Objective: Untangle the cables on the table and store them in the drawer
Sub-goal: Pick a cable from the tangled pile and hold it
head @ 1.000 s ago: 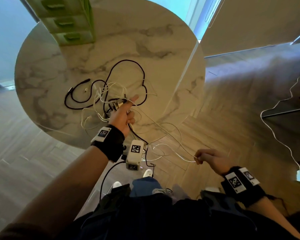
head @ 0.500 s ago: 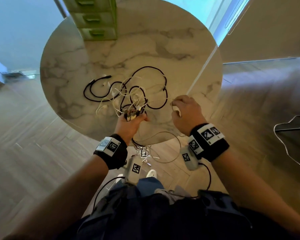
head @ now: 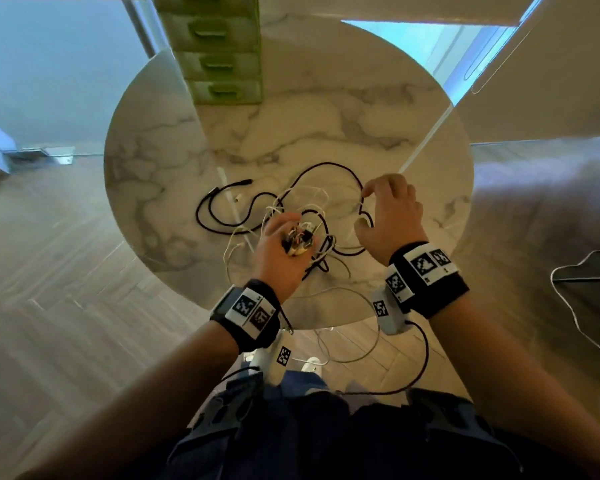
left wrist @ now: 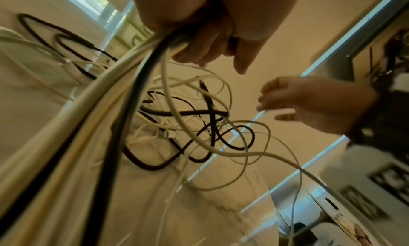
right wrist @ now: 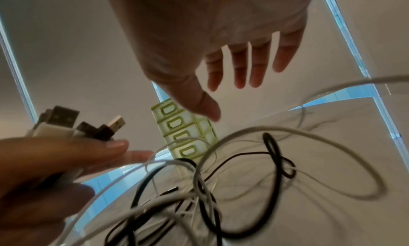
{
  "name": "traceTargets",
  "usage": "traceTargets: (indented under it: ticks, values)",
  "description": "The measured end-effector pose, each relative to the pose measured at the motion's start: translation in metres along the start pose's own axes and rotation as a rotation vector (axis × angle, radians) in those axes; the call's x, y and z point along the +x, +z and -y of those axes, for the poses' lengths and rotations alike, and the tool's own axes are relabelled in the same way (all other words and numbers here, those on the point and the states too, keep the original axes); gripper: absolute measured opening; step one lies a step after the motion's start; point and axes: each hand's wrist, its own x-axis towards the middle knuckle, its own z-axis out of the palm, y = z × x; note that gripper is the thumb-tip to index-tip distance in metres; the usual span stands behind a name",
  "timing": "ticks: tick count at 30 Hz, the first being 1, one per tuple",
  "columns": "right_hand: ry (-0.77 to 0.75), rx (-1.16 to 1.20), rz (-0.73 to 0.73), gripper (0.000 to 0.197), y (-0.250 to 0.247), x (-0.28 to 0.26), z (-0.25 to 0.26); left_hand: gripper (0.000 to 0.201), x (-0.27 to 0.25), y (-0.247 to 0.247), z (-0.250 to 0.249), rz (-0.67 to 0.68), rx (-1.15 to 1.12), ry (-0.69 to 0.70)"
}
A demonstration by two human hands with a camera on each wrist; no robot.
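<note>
Cables (head: 312, 216) blur together; left hand (head: 284, 251) hides their bunched plugs (right wrist: 73, 125).

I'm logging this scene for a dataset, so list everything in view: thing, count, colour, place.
cables: several, exact count unclear, black and white, tangled on the near half of the table, some loops hanging over its near edge
USB plugs: a bunch, count unclear, white and black bodies with metal tips, held in the left hand
table: one, round, white marble with grey veins, centre of the head view
drawer unit: one, green, a stack of closed drawers, at the far side of the table
floor: wood, herringbone pattern, around the table
left hand: grips the plug ends of the cables
right hand: open, fingers spread, over the cables' right side
</note>
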Motion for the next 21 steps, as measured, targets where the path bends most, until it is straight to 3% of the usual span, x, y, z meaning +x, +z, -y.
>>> traceTargets:
  ticks: [3,7,10,16,21]
  values:
    - [-0.12,0.063,-0.031,0.045,0.007,0.033,0.017,0.013,0.002,0.001,0.003,0.075,0.003,0.036]
    - [-0.088,-0.18,0.35,0.067,0.038,0.074,0.028,0.013,-0.004,0.0,0.003,0.178,-0.007,0.085]
    - [-0.104,-0.264,0.529,0.042,0.049,0.083,0.026,0.019,-0.006,-0.002,0.004,0.137,-0.033,0.149]
    - [-0.153,0.127,0.331,0.024,0.002,0.05,0.025,0.015,0.005,-0.004,0.005,0.0,-0.015,0.253]
    - [-0.132,0.326,0.215,0.018,-0.031,0.015,0.028,0.016,0.009,0.007,0.001,0.142,-0.158,0.008]
